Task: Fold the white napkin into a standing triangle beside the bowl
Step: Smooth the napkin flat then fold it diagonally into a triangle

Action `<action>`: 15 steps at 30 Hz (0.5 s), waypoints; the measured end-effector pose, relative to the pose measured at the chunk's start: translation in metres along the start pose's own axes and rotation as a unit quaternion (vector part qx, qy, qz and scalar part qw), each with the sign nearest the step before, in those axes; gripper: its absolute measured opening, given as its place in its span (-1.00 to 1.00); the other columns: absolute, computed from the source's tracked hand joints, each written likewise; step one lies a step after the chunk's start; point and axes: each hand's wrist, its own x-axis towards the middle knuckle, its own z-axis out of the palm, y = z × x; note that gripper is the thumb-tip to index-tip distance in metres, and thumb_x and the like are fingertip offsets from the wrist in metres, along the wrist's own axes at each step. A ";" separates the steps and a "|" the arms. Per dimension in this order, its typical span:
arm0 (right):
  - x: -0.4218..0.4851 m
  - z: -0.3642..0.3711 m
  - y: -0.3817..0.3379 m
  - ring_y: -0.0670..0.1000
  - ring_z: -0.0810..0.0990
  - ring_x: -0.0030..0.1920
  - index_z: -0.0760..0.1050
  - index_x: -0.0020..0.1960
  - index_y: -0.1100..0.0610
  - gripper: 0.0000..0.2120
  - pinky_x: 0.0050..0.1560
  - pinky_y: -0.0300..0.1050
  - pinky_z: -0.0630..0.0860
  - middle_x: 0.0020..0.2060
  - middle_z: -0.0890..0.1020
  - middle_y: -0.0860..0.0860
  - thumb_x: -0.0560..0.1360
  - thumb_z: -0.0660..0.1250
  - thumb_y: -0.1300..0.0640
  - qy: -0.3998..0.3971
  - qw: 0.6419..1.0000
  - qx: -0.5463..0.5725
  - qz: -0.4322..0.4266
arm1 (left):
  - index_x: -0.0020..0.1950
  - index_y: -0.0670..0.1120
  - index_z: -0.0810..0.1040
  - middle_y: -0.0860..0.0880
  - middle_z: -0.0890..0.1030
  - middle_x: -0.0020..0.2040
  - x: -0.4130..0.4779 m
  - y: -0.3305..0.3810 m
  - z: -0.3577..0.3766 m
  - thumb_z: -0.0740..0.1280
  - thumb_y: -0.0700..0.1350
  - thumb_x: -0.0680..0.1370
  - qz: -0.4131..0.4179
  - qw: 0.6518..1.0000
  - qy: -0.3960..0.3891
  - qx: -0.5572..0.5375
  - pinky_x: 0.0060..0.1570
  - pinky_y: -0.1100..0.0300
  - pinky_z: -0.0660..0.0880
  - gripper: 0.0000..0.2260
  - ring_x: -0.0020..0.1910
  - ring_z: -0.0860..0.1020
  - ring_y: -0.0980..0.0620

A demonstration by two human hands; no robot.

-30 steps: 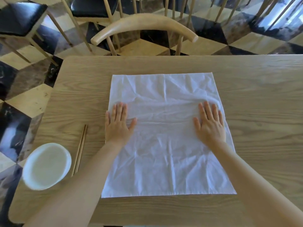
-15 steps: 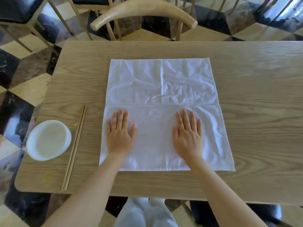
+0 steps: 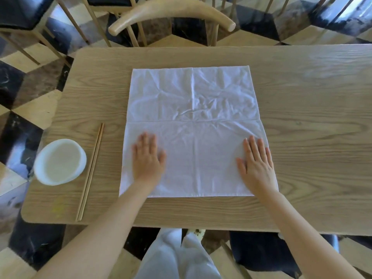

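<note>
A white napkin (image 3: 193, 109) lies spread flat in the middle of the wooden table (image 3: 312, 109), creased into quarters. My left hand (image 3: 148, 159) rests palm down on its near left part, fingers spread, slightly blurred. On the napkin's near right edge my right hand (image 3: 256, 166) presses flat as well. Neither hand holds anything. A white bowl (image 3: 60, 162) stands at the table's left edge, well to the left of the napkin.
A pair of wooden chopsticks (image 3: 90, 172) lies between the bowl and the napkin, pointing away from me. A wooden chair back (image 3: 171, 14) stands beyond the far table edge. The table's near edge runs just behind my wrists.
My right hand has slid from the napkin's middle out to its right edge. My left hand has stayed on the near left part. The view has pulled back a little.
</note>
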 end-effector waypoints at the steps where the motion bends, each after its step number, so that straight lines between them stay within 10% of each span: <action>1: -0.001 -0.001 -0.001 -0.02 -0.17 0.50 -0.04 0.51 0.13 -0.35 0.44 -0.17 -0.35 0.52 -0.03 0.03 0.51 -0.19 -0.17 -0.008 1.000 0.000 -0.020 | 0.47 -0.19 0.18 -0.20 0.18 0.50 -0.007 0.019 0.002 -0.01 0.03 0.57 0.051 0.999 -0.003 -0.012 0.45 -0.08 -0.10 -0.48 0.49 0.10 -0.16; 6: -0.022 0.002 -0.006 -0.01 -0.07 0.51 0.00 0.51 0.13 -0.35 0.48 -0.05 -0.17 0.51 0.09 0.03 0.57 -0.25 -0.24 -0.064 0.974 -0.033 -0.214 | 0.46 -0.12 0.25 -0.11 0.26 0.48 -0.031 0.090 0.018 0.04 0.09 0.56 0.166 0.985 -0.035 -0.005 0.42 -0.04 -0.06 -0.48 0.47 0.16 -0.09; 15: -0.044 -0.027 0.061 0.11 0.33 0.40 0.32 0.36 0.31 -0.42 0.44 -0.04 0.21 0.37 0.39 0.20 0.57 0.03 -0.11 -0.036 0.950 -0.077 -0.301 | 0.50 -0.04 -0.25 0.01 -0.28 0.51 -0.032 0.090 0.015 -0.31 0.19 0.53 0.158 0.980 -0.107 0.057 0.45 0.00 -0.33 -0.41 0.47 -0.34 0.05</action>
